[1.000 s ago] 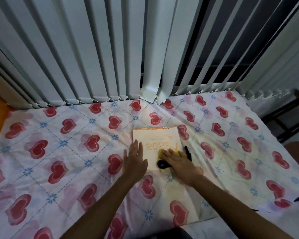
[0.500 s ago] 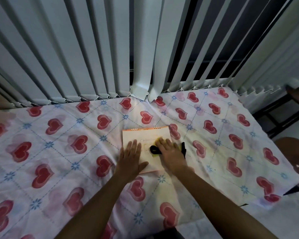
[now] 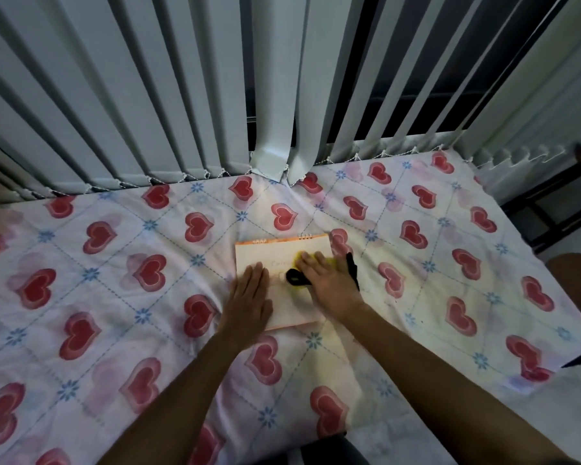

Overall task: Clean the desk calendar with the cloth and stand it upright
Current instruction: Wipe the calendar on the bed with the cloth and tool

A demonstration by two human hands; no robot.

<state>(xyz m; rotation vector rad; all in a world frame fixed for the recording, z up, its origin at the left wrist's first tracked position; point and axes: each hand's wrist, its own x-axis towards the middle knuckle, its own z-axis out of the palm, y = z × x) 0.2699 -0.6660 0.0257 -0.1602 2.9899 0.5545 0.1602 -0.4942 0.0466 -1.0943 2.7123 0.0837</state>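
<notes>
An orange-edged desk calendar (image 3: 275, 255) with a spiral binding along its far edge lies flat on the heart-patterned sheet. My left hand (image 3: 250, 298) rests flat with fingers together on the calendar's near left part, holding it down. My right hand (image 3: 329, 285) presses a yellow and black cloth (image 3: 294, 277) onto the calendar's upper right area. Most of the cloth is hidden under the palm; a black strip shows at the right of the hand.
The white sheet with red hearts (image 3: 114, 297) covers a table that ends at the right (image 3: 577, 330). Vertical blinds (image 3: 148, 95) hang along the far edge. A brown chair seat (image 3: 577, 283) stands at the right.
My right hand has slid the cloth from the calendar's near part toward its far edge. The left hand has stayed pressed on the calendar.
</notes>
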